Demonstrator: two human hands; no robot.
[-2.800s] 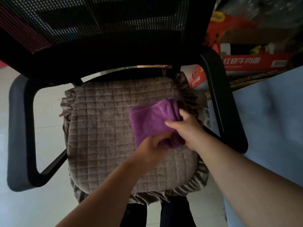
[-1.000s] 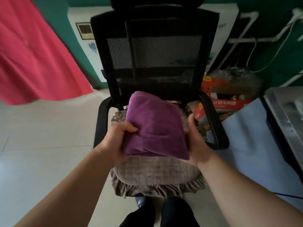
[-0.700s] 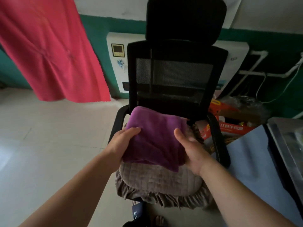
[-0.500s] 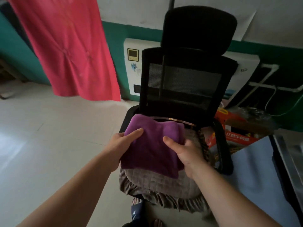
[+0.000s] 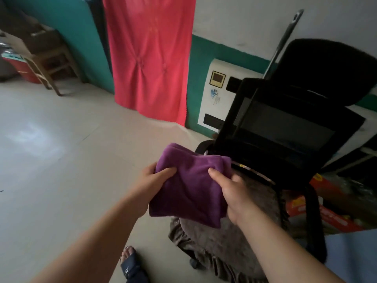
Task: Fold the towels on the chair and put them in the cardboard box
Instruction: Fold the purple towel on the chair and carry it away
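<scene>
One folded purple towel [image 5: 189,190], prob. single, gripped by left hand [image 5: 152,183] & right hand [image 5: 230,193].

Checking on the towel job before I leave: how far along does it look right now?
Folding looks done for this one: the purple towel is a compact folded bundle. In hand: the left hand and right hand grip its sides, lifted clear of the chair cushion. Left: putting it in the cardboard box, which isn't in view. No other towels show on the chair.

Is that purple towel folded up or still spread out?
Folded. The purple towel is a compact, thick pad with layered edges at its top, held off the chair between the left hand and right hand.
</scene>
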